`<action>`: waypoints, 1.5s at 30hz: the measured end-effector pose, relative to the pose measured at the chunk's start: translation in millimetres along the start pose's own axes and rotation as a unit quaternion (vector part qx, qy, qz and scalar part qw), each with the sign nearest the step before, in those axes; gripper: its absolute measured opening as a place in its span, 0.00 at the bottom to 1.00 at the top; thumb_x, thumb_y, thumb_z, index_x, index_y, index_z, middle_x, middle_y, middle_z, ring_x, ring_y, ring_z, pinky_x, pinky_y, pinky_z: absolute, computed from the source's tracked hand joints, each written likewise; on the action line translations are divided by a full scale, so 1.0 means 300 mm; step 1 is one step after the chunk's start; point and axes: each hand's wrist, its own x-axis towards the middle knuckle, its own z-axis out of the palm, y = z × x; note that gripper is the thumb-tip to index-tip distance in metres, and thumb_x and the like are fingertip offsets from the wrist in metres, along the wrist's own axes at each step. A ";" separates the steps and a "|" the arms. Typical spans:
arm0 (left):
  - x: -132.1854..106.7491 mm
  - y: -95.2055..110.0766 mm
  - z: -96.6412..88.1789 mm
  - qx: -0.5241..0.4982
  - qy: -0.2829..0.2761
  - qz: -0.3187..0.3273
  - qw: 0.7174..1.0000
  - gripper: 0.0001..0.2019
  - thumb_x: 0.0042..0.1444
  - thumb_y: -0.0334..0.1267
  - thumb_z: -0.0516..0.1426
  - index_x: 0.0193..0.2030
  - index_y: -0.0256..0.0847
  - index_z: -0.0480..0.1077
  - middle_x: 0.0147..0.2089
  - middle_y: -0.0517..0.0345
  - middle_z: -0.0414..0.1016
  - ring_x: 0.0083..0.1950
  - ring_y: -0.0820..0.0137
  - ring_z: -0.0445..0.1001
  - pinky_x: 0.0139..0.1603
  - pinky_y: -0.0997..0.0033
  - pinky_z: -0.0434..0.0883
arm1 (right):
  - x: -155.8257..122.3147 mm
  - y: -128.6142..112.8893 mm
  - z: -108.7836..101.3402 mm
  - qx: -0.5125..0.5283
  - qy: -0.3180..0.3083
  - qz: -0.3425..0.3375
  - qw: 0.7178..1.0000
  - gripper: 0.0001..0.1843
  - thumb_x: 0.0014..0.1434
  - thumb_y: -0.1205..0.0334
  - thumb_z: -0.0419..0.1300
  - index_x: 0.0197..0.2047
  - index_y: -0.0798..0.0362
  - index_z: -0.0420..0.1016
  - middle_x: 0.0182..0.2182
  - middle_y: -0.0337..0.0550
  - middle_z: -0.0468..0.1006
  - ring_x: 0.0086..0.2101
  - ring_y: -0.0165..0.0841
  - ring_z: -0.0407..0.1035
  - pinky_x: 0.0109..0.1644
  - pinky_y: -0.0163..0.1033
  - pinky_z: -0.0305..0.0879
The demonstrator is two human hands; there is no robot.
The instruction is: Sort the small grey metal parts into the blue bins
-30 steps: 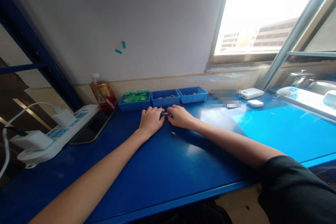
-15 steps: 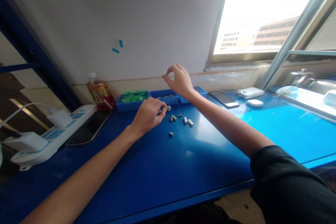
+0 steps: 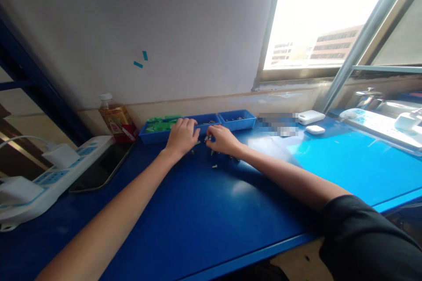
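Observation:
My left hand (image 3: 182, 137) is just in front of the blue trays, fingers bent and thumb apart, with nothing visible between them. Facing it, my right hand (image 3: 224, 139) pinches a small silvery metal part (image 3: 207, 138) between thumb and fingertips. Several similar metal pieces lie on the blue table below, partly hidden by the right hand; one short screw-like piece (image 3: 214, 166) lies nearer to me. Behind the hands, green packets (image 3: 158, 125) fill the left blue tray (image 3: 154, 137). Small metal parts lie in the middle tray and the right blue tray (image 3: 242, 124).
A drink bottle (image 3: 115, 118) and a dark phone (image 3: 102, 169) are at the left, beside a white power strip (image 3: 70, 169) with plugged-in chargers. To the right are two white devices (image 3: 311, 117) and another power strip (image 3: 389, 127). A wall (image 3: 198, 44) rises behind the trays.
My right hand has come down from above the trays to the table, beside my left hand. The left hand's thumb and fingers have parted. The view has shifted slightly.

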 end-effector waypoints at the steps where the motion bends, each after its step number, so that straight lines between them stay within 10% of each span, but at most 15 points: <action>1: -0.036 0.002 0.002 0.001 -0.028 0.016 0.999 0.10 0.59 0.41 0.52 0.43 0.39 0.70 0.43 0.48 0.74 0.47 0.57 0.68 0.47 0.60 0.65 | 0.014 -0.007 -0.027 0.010 0.062 -0.012 0.998 0.05 0.56 0.64 0.56 0.38 0.54 0.69 0.35 0.45 0.73 0.40 0.36 0.66 0.45 0.38 0.61; 4: -0.113 0.012 0.003 0.006 -0.093 0.016 0.996 0.11 0.59 0.44 0.53 0.40 0.40 0.70 0.42 0.49 0.75 0.46 0.57 0.69 0.45 0.60 0.65 | 0.084 -0.026 -0.107 0.050 0.264 -0.028 0.963 0.07 0.63 0.60 0.51 0.39 0.53 0.66 0.38 0.46 0.70 0.42 0.35 0.63 0.48 0.39 0.60; 7: -0.140 0.030 0.013 -0.009 -0.116 -0.026 0.993 0.09 0.59 0.41 0.52 0.40 0.40 0.69 0.42 0.50 0.75 0.45 0.58 0.70 0.42 0.62 0.66 | 0.142 -0.031 -0.124 0.060 0.323 0.008 0.945 0.08 0.65 0.59 0.50 0.42 0.53 0.65 0.40 0.46 0.68 0.43 0.36 0.63 0.48 0.40 0.60; 14: -0.081 0.006 -0.061 -0.055 -0.038 0.007 0.998 0.04 0.55 0.36 0.54 0.32 0.41 0.68 0.32 0.55 0.73 0.37 0.63 0.70 0.39 0.66 0.66 | 0.036 0.008 0.038 -0.019 -0.011 0.067 0.997 0.14 0.59 0.55 0.57 0.45 0.54 0.70 0.43 0.50 0.71 0.42 0.39 0.68 0.45 0.40 0.62; 18: 0.073 -0.041 -0.132 -0.090 0.122 -0.061 0.987 0.06 0.58 0.38 0.53 0.36 0.40 0.68 0.34 0.55 0.74 0.39 0.64 0.70 0.45 0.65 0.67 | 0.035 0.006 0.072 0.004 -0.070 0.050 0.996 0.13 0.57 0.57 0.58 0.44 0.53 0.71 0.39 0.47 0.75 0.39 0.39 0.70 0.41 0.38 0.62; 24: 0.128 -0.044 -0.062 -0.101 0.091 -0.105 0.985 0.12 0.59 0.41 0.54 0.44 0.35 0.69 0.46 0.45 0.72 0.51 0.58 0.67 0.56 0.57 0.63 | 0.039 -0.021 0.030 0.010 -0.086 0.022 0.996 0.09 0.50 0.72 0.56 0.35 0.54 0.73 0.32 0.44 0.75 0.34 0.35 0.69 0.36 0.35 0.60; 32: -0.185 0.096 -0.019 -0.124 -0.079 0.095 0.985 0.11 0.63 0.40 0.50 0.46 0.39 0.69 0.46 0.52 0.74 0.48 0.61 0.69 0.50 0.60 0.66 | 0.112 0.029 -0.215 0.090 0.325 -0.079 0.938 0.09 0.64 0.65 0.49 0.42 0.52 0.70 0.37 0.43 0.69 0.39 0.32 0.65 0.47 0.41 0.62; 36: -0.196 0.104 -0.012 -0.139 -0.108 0.095 0.980 0.15 0.64 0.38 0.48 0.54 0.41 0.67 0.51 0.51 0.72 0.50 0.61 0.69 0.53 0.59 0.66 | 0.115 0.061 -0.204 0.004 0.142 -0.024 0.990 0.13 0.61 0.56 0.57 0.45 0.54 0.71 0.42 0.49 0.69 0.42 0.39 0.67 0.48 0.45 0.64; 40: -0.186 0.093 -0.002 -0.138 -0.116 0.086 0.980 0.16 0.64 0.38 0.47 0.54 0.41 0.68 0.50 0.51 0.73 0.50 0.61 0.69 0.54 0.59 0.67 | -0.082 0.067 -0.170 -0.017 -0.067 -0.052 0.996 0.27 0.56 0.48 0.62 0.55 0.53 0.67 0.44 0.50 0.69 0.41 0.41 0.69 0.44 0.44 0.66; 45: -0.183 0.109 -0.017 -0.132 -0.141 0.096 0.976 0.16 0.64 0.38 0.47 0.55 0.45 0.68 0.49 0.53 0.72 0.50 0.62 0.69 0.52 0.61 0.68 | -0.283 0.070 -0.159 0.052 -0.156 -0.070 0.984 0.12 0.62 0.60 0.56 0.48 0.52 0.71 0.40 0.45 0.70 0.36 0.33 0.68 0.42 0.37 0.65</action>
